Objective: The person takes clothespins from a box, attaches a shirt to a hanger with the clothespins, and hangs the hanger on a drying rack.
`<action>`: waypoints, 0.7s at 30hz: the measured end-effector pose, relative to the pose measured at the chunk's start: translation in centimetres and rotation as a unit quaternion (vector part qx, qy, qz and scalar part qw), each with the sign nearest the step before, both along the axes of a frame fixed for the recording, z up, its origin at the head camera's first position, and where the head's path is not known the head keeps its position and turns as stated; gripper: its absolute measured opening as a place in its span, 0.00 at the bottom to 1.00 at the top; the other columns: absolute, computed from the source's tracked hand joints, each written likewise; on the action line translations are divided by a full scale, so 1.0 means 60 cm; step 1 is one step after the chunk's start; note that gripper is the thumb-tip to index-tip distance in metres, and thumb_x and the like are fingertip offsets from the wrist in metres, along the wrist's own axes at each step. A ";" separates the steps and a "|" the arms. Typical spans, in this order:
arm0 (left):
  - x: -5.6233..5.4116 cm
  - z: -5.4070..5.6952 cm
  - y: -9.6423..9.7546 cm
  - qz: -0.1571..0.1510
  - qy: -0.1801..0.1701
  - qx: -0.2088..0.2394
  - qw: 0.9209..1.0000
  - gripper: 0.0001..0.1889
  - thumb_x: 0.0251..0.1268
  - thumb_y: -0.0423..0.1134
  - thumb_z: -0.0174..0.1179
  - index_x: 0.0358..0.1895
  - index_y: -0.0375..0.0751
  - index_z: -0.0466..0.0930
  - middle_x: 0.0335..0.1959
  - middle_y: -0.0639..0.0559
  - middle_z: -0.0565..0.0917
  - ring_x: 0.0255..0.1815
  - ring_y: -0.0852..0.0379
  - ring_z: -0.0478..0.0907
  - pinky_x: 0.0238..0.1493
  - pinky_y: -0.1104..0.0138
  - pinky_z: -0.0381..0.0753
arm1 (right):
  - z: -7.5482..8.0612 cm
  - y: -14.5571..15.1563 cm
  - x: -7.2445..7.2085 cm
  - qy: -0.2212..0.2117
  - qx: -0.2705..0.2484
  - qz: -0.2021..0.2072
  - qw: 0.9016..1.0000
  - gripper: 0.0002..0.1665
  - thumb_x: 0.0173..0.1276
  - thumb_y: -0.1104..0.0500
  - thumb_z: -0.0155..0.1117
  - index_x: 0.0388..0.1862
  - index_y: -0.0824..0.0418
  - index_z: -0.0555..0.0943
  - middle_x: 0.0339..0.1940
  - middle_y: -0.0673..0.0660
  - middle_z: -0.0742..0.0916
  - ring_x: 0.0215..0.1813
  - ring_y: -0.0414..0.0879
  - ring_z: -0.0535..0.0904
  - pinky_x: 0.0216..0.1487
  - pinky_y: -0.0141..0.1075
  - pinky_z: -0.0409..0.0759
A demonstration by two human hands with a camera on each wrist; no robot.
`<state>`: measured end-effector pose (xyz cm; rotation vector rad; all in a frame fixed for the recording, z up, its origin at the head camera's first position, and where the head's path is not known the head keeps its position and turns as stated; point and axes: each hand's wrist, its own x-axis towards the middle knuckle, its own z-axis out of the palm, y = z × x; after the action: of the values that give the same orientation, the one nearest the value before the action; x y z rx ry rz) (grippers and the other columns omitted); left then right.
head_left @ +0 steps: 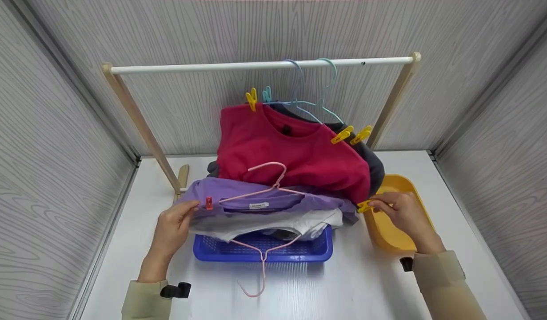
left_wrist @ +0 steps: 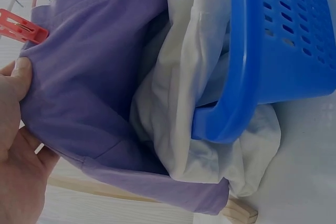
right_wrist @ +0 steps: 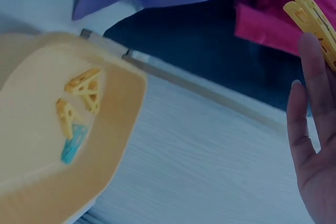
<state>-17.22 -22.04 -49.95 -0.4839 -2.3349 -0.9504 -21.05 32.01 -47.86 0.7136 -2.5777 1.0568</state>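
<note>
A purple shirt (head_left: 237, 189) hangs spread over a pink hanger (head_left: 280, 183), its label showing at the collar. My left hand (head_left: 173, 224) pinches the shirt's left shoulder between thumb and fingers, right beside a red clothespin (head_left: 209, 203) clipped there; the left wrist view shows the purple cloth (left_wrist: 89, 66) in the grip. On the other side, my right hand (head_left: 400, 211) holds a yellow clothespin (head_left: 364, 206) by the shirt's right end. In the right wrist view this yellow clothespin (right_wrist: 312, 22) sits at the fingertips.
A white shirt (head_left: 273, 222) with another pink hanger (head_left: 263, 258) lies over a blue basket (head_left: 262, 257). Behind, a red shirt (head_left: 273, 151) and a dark shirt (head_left: 374, 162) hang from a white rail (head_left: 202, 67), clipped with clothespins. At right, a yellow tray (head_left: 400, 244) holds several clothespins (right_wrist: 84, 87).
</note>
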 end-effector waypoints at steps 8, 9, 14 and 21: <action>-0.006 0.004 -0.005 -0.043 0.036 0.053 0.997 0.12 0.56 0.14 0.60 0.41 0.28 0.85 0.34 0.42 0.86 0.35 0.48 0.84 0.46 0.80 0.74 | 0.019 -0.043 0.002 0.104 -0.008 0.023 0.994 0.09 0.52 0.73 0.74 0.34 0.68 0.88 0.30 0.57 0.89 0.28 0.45 0.85 0.33 0.23 0.79; -0.006 0.005 -0.005 -0.049 0.039 0.060 0.996 0.12 0.56 0.14 0.60 0.40 0.28 0.85 0.33 0.42 0.86 0.34 0.50 0.83 0.45 0.81 0.73 | 0.022 -0.049 0.002 0.115 -0.007 0.024 0.993 0.09 0.52 0.73 0.75 0.34 0.68 0.88 0.30 0.56 0.89 0.29 0.45 0.86 0.34 0.23 0.79; -0.006 0.008 -0.006 -0.060 0.043 0.085 0.994 0.12 0.55 0.13 0.60 0.39 0.26 0.85 0.33 0.41 0.86 0.36 0.58 0.81 0.44 0.81 0.73 | 0.037 -0.076 -0.002 0.169 0.011 0.020 0.985 0.11 0.50 0.70 0.77 0.35 0.65 0.89 0.31 0.54 0.90 0.30 0.45 0.85 0.35 0.27 0.79; -0.006 0.009 -0.004 -0.057 0.039 0.092 0.993 0.11 0.53 0.13 0.61 0.38 0.25 0.85 0.34 0.39 0.86 0.39 0.59 0.82 0.46 0.81 0.73 | 0.040 -0.105 -0.011 0.214 0.005 0.035 0.976 0.13 0.46 0.71 0.78 0.34 0.64 0.89 0.30 0.54 0.90 0.30 0.46 0.83 0.33 0.35 0.79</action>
<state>-17.56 -22.27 -49.39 -0.5724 -2.1429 -1.1669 -21.72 25.73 -45.44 0.9247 -2.2036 0.8031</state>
